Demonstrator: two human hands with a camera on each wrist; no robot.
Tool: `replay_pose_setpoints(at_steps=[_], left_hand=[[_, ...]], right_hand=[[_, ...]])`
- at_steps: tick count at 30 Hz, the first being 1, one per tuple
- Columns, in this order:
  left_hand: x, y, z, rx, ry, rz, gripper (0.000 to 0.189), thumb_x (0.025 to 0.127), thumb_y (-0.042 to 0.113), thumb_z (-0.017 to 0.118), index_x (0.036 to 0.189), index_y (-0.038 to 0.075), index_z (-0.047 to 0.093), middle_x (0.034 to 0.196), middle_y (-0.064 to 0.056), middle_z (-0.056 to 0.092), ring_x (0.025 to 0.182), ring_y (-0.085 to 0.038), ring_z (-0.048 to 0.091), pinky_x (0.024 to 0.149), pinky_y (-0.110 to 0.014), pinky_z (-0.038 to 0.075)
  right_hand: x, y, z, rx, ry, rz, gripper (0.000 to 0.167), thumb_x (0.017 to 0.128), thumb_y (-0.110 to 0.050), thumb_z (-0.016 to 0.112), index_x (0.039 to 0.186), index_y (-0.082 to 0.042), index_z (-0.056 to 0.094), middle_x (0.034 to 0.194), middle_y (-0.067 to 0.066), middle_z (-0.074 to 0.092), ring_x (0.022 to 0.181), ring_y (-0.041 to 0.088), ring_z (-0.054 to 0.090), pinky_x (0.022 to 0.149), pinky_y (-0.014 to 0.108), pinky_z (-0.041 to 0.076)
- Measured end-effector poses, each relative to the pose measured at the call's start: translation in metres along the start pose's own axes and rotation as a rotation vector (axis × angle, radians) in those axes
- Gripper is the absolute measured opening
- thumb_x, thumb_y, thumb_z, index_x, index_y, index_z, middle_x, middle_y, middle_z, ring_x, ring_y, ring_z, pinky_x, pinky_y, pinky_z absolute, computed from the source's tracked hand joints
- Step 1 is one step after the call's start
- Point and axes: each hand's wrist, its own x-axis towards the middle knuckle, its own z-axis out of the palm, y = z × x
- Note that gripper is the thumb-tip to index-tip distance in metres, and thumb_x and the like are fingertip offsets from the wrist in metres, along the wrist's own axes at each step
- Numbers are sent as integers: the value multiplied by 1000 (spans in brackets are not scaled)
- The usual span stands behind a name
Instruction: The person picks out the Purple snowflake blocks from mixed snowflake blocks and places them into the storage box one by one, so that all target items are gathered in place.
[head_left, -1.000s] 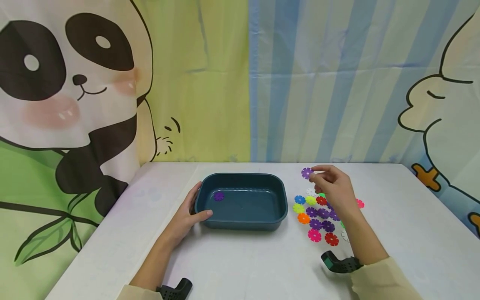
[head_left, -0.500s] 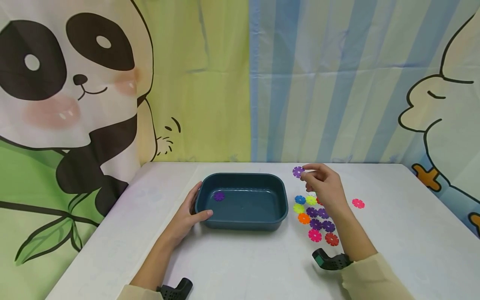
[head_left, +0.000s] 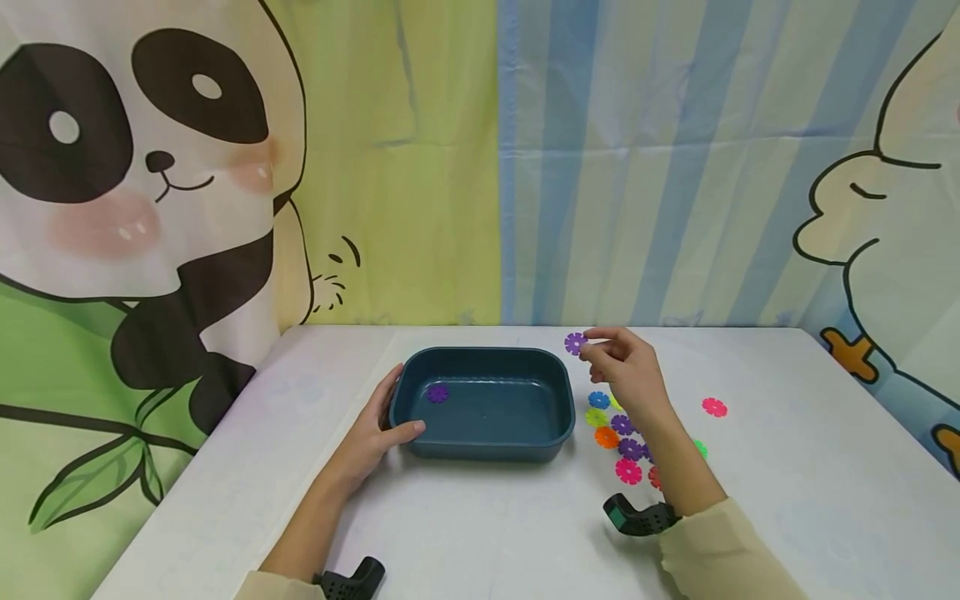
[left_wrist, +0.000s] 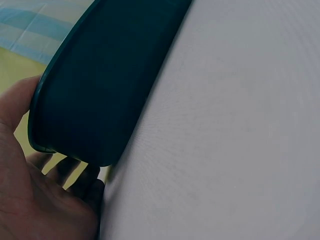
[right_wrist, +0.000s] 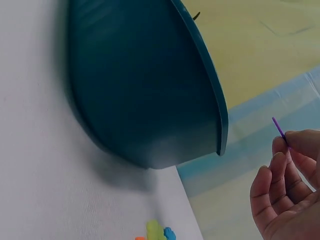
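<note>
The head view looks forward-down from farther back — 2 close wrist views share the bin (head_left: 480, 451).

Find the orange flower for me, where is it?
In the head view, the orange flower lies on the table, just right of the blue tub, below a yellow-green flower.

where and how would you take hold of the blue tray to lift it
The blue tray is probably best held by the rim at both short ends, one hand from each side. It sits upright and is long, so end grips should balance it, and the rim stands out as a lip. The left hand grips the left end.
</note>
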Motion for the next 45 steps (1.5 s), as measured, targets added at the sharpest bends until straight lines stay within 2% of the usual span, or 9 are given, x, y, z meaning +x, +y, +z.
replay_pose_setpoints(at_steps=[10,18,27,35,45], left_hand=[[-1,0,-1,8,0,-5,95,92,21,73,167,23,14,174,-8,17,162,-33,10,128,-63,4],[-1,-1,-2,14,7,-6,94,93,20,72,167,24,15,174,-8,17,162,-32,10,128,-62,4],[0,-1,-1,12,8,-3,94,93,21,73,167,25,15,174,-8,16,162,-31,9,129,-60,4],[0,0,-2,10,5,-10,94,92,22,73,167,25,16,174,-7,16,162,-30,9,129,-59,4],[0,0,0,7,2,-6,94,92,23,74,167,26,15,174,-7,16,162,-30,9,129,-59,4]], right_hand=[[3,-2,15,28,-19,15,38,101,-33,67,135,-16,63,116,14,72,95,36,67,82,24,60],[4,-5,25,57,-51,17,36,102,-27,67,135,-12,63,116,20,72,85,24,65,80,22,59],[5,-9,38,68,-68,3,33,101,-26,69,130,-12,66,111,15,72,86,27,64,78,21,58],[4,-15,48,83,-82,-29,32,100,-24,69,129,-11,67,109,16,73,77,23,64,76,24,59],[3,-23,64,80,-106,-31,31,99,-23,70,128,-13,67,108,17,74,76,22,66,75,26,60]])
